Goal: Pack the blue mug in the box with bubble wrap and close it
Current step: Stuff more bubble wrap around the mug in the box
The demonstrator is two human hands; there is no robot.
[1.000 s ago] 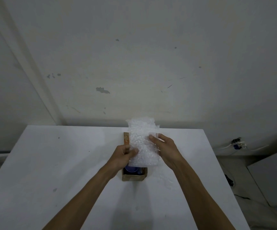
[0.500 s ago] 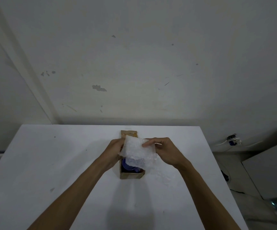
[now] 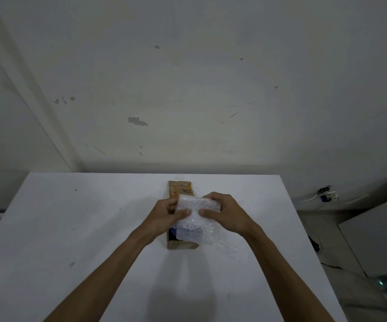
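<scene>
The blue ceramic mug (image 3: 173,231) already sits in the small brown cardboard box (image 3: 182,245). The left hand (image 3: 167,213) and right hand (image 3: 225,211) both grip the clear bubble wrap sheet (image 3: 195,219) over it. Tucking and closing remain.

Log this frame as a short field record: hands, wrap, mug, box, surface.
left hand: grips bubble wrap at its left edge
right hand: grips bubble wrap at its right edge
bubble wrap: folded, held over the box opening
blue mug: inside box, partly hidden by wrap
box: cardboard, flap open at far end
table: white, box stands on it
</scene>
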